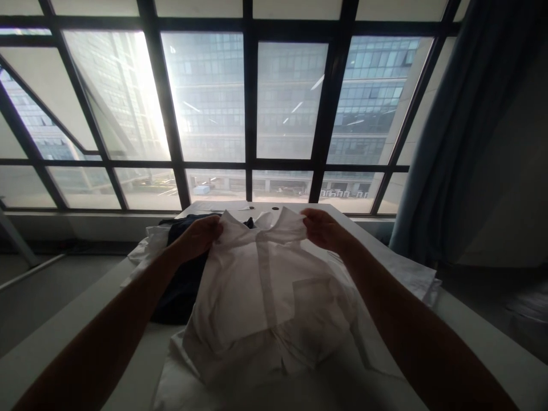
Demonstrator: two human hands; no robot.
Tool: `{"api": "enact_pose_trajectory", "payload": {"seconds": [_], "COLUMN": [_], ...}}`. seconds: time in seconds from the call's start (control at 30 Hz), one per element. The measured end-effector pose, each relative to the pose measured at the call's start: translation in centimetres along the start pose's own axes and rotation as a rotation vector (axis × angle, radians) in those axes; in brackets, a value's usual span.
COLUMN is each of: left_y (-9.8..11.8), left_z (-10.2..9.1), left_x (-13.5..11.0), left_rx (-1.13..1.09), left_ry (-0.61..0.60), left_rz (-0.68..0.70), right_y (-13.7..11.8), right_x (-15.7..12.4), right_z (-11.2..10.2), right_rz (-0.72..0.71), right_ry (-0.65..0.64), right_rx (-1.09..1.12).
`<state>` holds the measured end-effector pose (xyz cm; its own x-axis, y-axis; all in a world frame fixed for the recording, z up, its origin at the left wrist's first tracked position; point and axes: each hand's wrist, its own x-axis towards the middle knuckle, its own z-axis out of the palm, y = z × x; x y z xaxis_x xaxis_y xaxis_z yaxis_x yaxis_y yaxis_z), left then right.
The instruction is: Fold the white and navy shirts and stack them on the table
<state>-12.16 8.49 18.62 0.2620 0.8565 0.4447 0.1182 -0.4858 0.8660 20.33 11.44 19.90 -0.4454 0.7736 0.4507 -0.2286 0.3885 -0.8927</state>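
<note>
A white collared shirt (240, 285) hangs between my hands, its buttoned front and chest pocket facing me. My left hand (203, 234) pinches it near the left side of the collar. On the other side, my right hand (323, 228) grips it beside the right collar point. The collar is held up and spread, while the lower part slumps in folds toward me over the table. Below the pocket the cloth is creased and bunched. The fingertips are partly hidden by shadow and cloth.
Dark clothing (177, 297) lies on the white table (55, 337) left of the shirt, with white cloth (149, 245) beside it. More folded white cloth (411, 274) lies at the right. Beyond the table stand large windows (205, 97), with a blue-grey curtain (436, 148) at right.
</note>
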Motion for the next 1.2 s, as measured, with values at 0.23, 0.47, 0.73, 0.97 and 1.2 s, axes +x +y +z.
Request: {"api": "enact_pose_trajectory", "payload": {"seconds": [0.23,0.47,0.73,0.97,1.2], "left_y": [2.6,4.2,11.9,10.8,4.4], "left_z": [1.1,1.7,-0.3,0.0,1.5], "left_x": [0.6,2.0,1.9,5.1,5.5], "left_rx": [0.62,0.113,0.488,0.675,1.352], "left_ry": [-0.037,0.203,-0.65,-0.72,0.275], "left_rz": [0.129,0.144,0.032,0.125,0.233], "right_y": [-5.4,-6.3,-7.8,-3.2,0.3], "right_x": [-0.7,-1.0,0.6,3.5,3.3], "right_z": [2.6,3.7,1.8,3.9,4.5], "right_rz": [-0.028,-0.134,-0.044,0.082,-0.109], "right_ry": [-0.384,-0.172,-0.342,-0.391,0.158], "right_rx": [-0.125,-0.08,-0.622,-0.947,-1.303]}}
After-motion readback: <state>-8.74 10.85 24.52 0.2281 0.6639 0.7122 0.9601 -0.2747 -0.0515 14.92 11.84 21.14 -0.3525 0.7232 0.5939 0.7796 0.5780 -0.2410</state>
